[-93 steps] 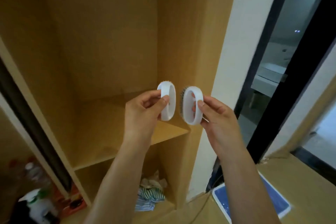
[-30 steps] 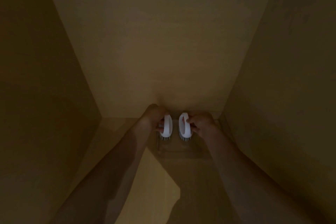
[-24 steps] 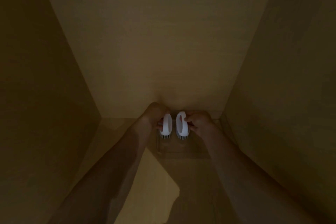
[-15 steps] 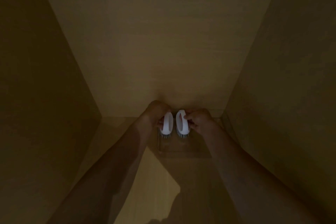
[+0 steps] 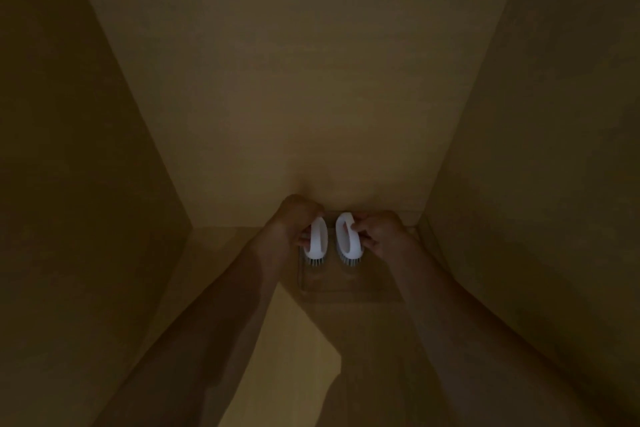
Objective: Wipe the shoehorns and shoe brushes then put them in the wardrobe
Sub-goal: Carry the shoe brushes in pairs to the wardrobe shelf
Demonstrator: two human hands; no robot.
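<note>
Head camera, inside the dim wardrobe [image 5: 311, 80]: the left hand [image 5: 294, 218] and right hand [image 5: 381, 236] each grip a white shoe brush, left brush [image 5: 318, 242] and right brush [image 5: 349, 241], now drawn closer together than a second ago, bristles down at the shelf's back, seemingly near release.
</note>
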